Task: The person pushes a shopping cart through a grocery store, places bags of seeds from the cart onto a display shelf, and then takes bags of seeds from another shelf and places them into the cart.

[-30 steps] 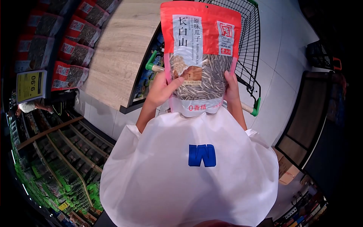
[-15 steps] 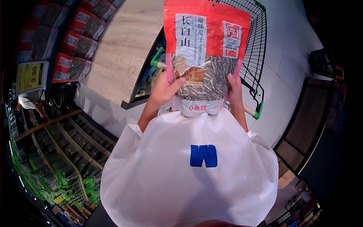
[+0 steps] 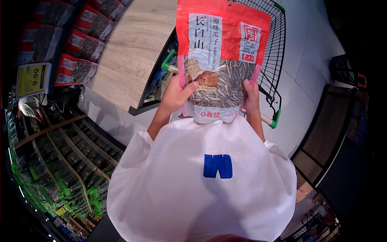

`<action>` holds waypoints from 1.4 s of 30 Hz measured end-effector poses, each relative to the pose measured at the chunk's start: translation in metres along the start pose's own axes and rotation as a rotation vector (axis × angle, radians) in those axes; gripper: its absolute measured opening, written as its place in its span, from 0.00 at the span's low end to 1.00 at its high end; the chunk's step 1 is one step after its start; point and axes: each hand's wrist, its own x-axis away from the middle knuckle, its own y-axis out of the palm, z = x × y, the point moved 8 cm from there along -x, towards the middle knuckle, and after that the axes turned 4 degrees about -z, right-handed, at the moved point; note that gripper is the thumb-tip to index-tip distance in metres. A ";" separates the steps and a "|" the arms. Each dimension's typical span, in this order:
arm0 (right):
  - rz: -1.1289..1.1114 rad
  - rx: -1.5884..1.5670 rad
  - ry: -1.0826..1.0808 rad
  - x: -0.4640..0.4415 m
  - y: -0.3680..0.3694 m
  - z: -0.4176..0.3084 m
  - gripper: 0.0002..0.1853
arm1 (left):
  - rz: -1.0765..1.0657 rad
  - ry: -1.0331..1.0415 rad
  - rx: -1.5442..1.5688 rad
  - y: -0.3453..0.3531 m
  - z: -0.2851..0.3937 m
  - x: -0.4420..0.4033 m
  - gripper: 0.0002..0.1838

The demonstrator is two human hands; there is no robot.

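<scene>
A red and silver bag of sunflower seeds [image 3: 225, 76] is held upright in front of my chest, its printed front facing me. My left hand [image 3: 176, 93] grips the lower left edge, thumb lying across the front. On the opposite edge, my right hand [image 3: 251, 95] pinches the bag with its thumb on the front. The other fingers of both hands are hidden behind the bag. Just beyond it stands a shopping cart [image 3: 275, 52] with green handle ends, partly covered by the bag.
A wooden display table [image 3: 133, 44] stands at the left, with similar red seed bags [image 3: 78, 70] beside it and a yellow price sign [image 3: 34, 80]. Green-packaged shelves [image 3: 64, 173] fill the lower left, where another person [image 3: 32, 107] shows. A black basket [image 3: 342, 66] sits at right.
The bag has shifted very slightly to the right and tilted a little. Both hands keep the same hold on it.
</scene>
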 end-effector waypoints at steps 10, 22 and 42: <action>0.023 0.018 -0.006 0.002 -0.001 -0.001 0.24 | 0.010 -0.023 -0.038 -0.001 -0.003 -0.002 0.14; 0.056 -0.014 0.008 0.002 -0.003 0.003 0.25 | -0.011 -0.043 -0.038 -0.002 -0.003 -0.003 0.14; 0.036 -0.095 0.049 0.001 -0.005 0.013 0.26 | -0.033 -0.101 0.000 -0.010 -0.014 0.009 0.16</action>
